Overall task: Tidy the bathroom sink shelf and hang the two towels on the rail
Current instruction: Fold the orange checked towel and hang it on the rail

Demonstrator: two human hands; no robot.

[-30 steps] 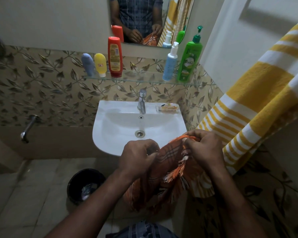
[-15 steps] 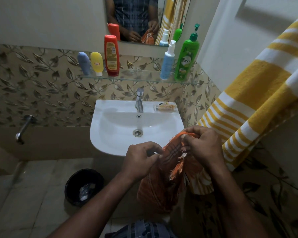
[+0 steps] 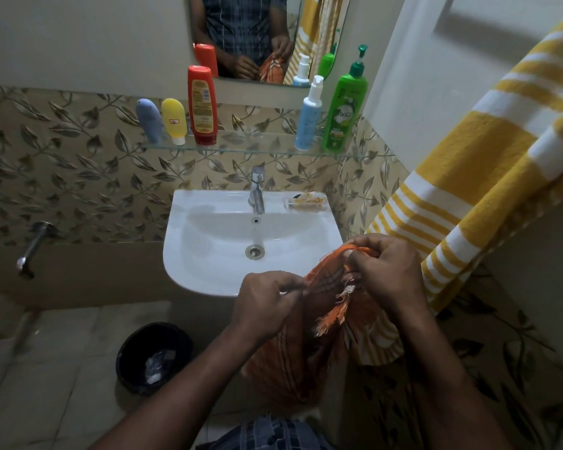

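1. Lower centre: the left hand pinches the upper hem of the orange checked towel, fingers curled. The right hand, close beside it, grips a bunched, fringed corner. They are likely hunting for an edge to spread the cloth for hanging.
2. The rest of the towel hangs slack below both hands, in front of the white sink.
3. Lower left: black bin on the floor, scraps inside.
4. Right side: yellow-and-white striped towel draped diagonally; its support is out of view, presumably the rail.
5. Upper centre: glass shelf. Blue tube, yellow tube and red bottle are grouped left; spray bottle and green pump bottle right. All stand upright, so the shelf looks sorted.
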